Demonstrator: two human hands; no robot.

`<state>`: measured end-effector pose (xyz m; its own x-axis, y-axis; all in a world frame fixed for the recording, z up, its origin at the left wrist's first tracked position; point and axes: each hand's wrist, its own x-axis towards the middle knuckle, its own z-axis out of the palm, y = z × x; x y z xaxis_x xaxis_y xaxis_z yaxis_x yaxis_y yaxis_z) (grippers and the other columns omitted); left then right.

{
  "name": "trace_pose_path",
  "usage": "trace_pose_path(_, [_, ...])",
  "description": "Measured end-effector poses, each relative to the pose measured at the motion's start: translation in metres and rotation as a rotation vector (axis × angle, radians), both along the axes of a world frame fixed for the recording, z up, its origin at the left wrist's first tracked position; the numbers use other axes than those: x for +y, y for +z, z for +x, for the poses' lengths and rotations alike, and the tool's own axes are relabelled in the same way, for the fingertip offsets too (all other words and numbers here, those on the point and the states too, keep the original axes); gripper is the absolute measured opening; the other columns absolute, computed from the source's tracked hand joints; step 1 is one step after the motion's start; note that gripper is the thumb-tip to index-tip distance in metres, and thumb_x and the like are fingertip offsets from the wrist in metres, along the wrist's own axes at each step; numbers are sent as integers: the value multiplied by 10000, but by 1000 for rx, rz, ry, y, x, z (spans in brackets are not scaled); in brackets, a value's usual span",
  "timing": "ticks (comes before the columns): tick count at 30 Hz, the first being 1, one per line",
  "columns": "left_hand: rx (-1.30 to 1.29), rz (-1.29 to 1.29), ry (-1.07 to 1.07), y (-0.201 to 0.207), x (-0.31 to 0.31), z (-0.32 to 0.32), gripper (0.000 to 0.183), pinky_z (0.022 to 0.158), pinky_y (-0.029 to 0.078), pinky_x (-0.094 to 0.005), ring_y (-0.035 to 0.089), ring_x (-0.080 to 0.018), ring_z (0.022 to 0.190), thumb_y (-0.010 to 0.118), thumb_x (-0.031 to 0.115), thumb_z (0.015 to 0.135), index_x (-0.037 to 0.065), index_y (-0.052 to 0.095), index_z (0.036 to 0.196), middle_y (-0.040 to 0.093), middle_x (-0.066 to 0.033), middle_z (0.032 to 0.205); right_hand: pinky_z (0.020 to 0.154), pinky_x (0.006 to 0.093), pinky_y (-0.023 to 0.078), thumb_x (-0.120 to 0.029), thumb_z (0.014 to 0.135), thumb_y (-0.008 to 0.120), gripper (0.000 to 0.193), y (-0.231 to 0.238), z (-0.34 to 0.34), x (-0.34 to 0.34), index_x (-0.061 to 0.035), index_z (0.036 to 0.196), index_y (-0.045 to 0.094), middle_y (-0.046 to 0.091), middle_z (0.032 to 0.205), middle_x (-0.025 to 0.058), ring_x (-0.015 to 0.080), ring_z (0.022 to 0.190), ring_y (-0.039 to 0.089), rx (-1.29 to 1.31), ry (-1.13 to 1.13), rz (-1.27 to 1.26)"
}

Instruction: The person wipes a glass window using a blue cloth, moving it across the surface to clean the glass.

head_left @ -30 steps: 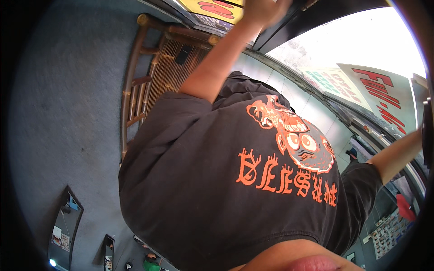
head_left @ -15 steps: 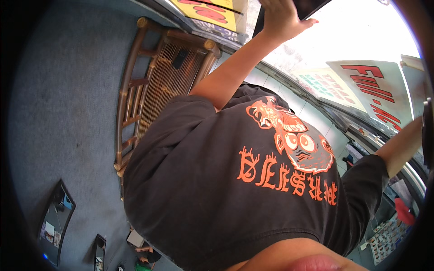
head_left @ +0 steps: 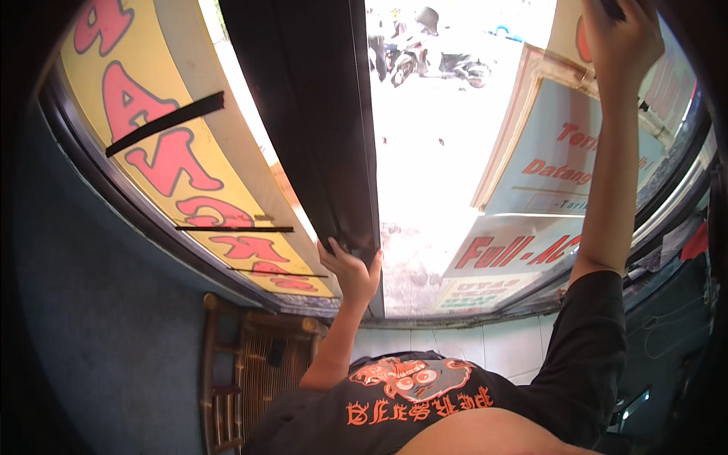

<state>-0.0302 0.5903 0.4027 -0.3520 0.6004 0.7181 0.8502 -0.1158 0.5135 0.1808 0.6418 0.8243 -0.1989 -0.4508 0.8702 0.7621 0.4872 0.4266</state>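
Note:
A wide black upright door frame [head_left: 318, 114] runs from the top of the view down to the sill. My left hand [head_left: 353, 271] is wrapped round its lower part, with fingers at the left edge and the thumb along the right. High at the right, my right hand [head_left: 623, 45] is raised on a stretched arm, its fingers curled about a dark thing [head_left: 613, 9] cut off by the rim of the view. What that dark thing is, I cannot make out. Behind this forearm hang pale blue signs [head_left: 542, 152] with red lettering.
A yellow sign [head_left: 163, 125] with red letters and black strips covers the left window. Below it stands a bamboo bench [head_left: 220, 364] with a small dark object [head_left: 277, 351] on its seat. White tiles [head_left: 447, 345] line the sill. Parked motorcycles [head_left: 425, 64] show outside in bright light.
The view has swung up toward the doorway, so the black frame, signs and motorcycles now show. My right hand, out of view before, has come into sight; the wall mirrors have left it.

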Motion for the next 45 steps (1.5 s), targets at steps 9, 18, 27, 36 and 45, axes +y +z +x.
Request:
trace_pose_path(9, [-25,43,-12,-16,-16,-2,981,953,204,-594,209,-526,1166,698,337,763,-103,35,1336,84,-413,1298,558,330,324,-250,650,703,226,-174,-62,5,-125,836,678,620,863,77,190,722,522,-477,90,-242])
trace_pose_path(18, [-9,24,-2,-16,-18,-5,934,939,237,-605,230,-531,1167,713,345,738,-89,102,1295,107,-406,1300,598,321,417,-133,630,765,205,-112,-55,5,-34,760,642,612,905,96,238,768,553,-291,-9,-99])
trace_pose_path(27, [17,27,-48,-17,-20,-2,947,913,271,-608,242,-539,1165,699,355,750,-36,52,1319,112,-425,1288,651,330,378,-159,551,782,347,-212,-96,-10,-92,879,693,612,986,110,219,818,542,-263,163,-392])
trace_pose_path(36, [-85,-83,-438,-31,-35,-36,878,1007,200,-531,192,-487,1238,694,214,718,34,122,1360,111,-340,1354,655,305,410,-169,552,756,391,-293,-127,-85,-124,937,706,587,1048,150,231,792,548,-251,471,-765])
trace_pose_path(45, [-469,-134,-532,-26,-114,-91,456,971,331,-372,451,-327,1135,546,101,825,3,425,1253,493,-174,1208,644,311,438,-241,648,732,324,-192,-147,-44,-138,948,669,629,982,61,197,774,586,-527,38,-206])
